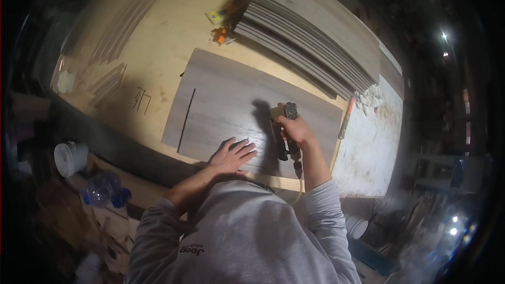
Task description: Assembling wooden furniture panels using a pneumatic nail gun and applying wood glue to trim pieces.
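A grey wood-grain panel (221, 94) lies flat on the pale worktable in front of me. My left hand (231, 156) rests on its near edge, with fingers spread and nothing in them. My right hand (294, 129) is wrapped around a dark air nail gun (291, 109) over the panel's right part. A yellowish hose (300, 189) runs from the gun's lower end toward my body. The gun's shadow falls on the panel, and I cannot tell whether its nose touches the surface. A thin dark strip (187, 120) runs along the panel's left part.
A tall stack of grey panels (310, 37) stands at the back right. A yellow tape measure (215, 16) and an orange tool (219, 35) lie beside it. Narrow strips (123, 29) and bent metal hex keys (141, 100) are on the left. A red-handled tool (346, 118) lies right.
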`<move>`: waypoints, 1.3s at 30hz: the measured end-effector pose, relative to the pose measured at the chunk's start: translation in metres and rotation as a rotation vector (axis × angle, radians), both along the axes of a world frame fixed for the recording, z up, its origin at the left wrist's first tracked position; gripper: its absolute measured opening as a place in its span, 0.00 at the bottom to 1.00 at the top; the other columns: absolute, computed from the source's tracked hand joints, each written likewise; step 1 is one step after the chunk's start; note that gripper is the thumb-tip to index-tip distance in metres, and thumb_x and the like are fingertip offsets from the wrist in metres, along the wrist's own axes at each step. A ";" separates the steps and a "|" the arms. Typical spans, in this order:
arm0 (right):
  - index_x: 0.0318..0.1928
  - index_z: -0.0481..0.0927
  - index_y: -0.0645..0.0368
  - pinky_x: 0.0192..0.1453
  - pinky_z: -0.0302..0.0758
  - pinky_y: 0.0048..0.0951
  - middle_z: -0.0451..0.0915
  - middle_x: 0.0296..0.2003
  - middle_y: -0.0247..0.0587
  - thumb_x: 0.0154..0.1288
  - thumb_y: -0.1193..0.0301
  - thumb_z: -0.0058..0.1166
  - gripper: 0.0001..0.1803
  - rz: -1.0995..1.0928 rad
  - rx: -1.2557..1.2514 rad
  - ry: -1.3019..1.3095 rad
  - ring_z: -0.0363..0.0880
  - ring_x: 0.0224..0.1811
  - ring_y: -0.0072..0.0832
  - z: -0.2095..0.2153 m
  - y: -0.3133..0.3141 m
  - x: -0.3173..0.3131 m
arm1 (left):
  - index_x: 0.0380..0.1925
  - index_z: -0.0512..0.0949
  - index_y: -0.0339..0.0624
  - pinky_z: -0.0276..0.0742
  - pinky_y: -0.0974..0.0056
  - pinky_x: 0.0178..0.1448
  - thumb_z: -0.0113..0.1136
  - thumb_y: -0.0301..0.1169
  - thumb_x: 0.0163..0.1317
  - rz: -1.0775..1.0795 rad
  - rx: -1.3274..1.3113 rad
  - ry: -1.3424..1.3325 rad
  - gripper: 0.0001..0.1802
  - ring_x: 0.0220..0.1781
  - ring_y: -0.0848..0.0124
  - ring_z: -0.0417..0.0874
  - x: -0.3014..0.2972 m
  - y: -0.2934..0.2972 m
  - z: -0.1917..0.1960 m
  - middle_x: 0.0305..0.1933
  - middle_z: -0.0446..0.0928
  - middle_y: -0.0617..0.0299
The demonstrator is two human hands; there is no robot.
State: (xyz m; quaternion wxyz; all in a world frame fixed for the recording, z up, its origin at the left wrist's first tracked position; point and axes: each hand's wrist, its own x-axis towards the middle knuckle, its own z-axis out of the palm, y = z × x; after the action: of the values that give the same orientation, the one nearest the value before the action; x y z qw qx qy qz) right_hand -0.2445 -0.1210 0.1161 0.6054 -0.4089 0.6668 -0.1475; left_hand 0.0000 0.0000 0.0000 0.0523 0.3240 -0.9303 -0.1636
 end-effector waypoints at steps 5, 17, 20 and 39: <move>0.74 0.67 0.51 0.26 0.73 0.26 0.82 0.38 0.38 0.64 0.64 0.59 0.37 -0.089 -0.033 -0.006 0.74 0.23 0.22 0.001 0.002 0.023 | 0.74 0.66 0.58 0.45 0.45 0.82 0.57 0.65 0.62 0.011 -0.059 -0.028 0.44 0.82 0.67 0.56 0.015 -0.009 -0.001 0.81 0.60 0.67; 0.73 0.69 0.52 0.25 0.72 0.26 0.79 0.33 0.34 0.59 0.67 0.63 0.39 -0.156 -0.042 -0.052 0.73 0.21 0.21 0.018 0.020 -0.007 | 0.74 0.67 0.60 0.44 0.43 0.82 0.60 0.62 0.62 0.028 0.017 -0.055 0.42 0.83 0.66 0.55 0.002 -0.001 0.005 0.82 0.59 0.65; 0.72 0.70 0.52 0.25 0.72 0.26 0.78 0.32 0.34 0.59 0.68 0.63 0.38 -0.107 -0.014 -0.035 0.73 0.22 0.21 -0.003 0.013 -0.009 | 0.73 0.67 0.60 0.44 0.42 0.82 0.60 0.62 0.62 0.028 0.009 -0.033 0.42 0.83 0.66 0.55 -0.001 -0.001 0.002 0.82 0.59 0.65; 0.47 0.81 0.58 0.22 0.70 0.26 0.78 0.25 0.33 0.61 0.65 0.62 0.16 -0.182 -0.086 -0.185 0.74 0.20 0.22 0.006 0.020 -0.007 | 0.74 0.67 0.61 0.44 0.43 0.82 0.59 0.64 0.61 0.030 -0.047 -0.063 0.43 0.83 0.68 0.54 -0.002 0.001 0.004 0.81 0.60 0.67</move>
State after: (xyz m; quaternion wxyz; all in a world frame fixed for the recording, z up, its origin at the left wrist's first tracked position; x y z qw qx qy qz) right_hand -0.2516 -0.1015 0.1222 0.6302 -0.3567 0.6357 -0.2672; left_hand -0.0016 0.0006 0.0036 0.0329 0.3415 -0.9302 -0.1307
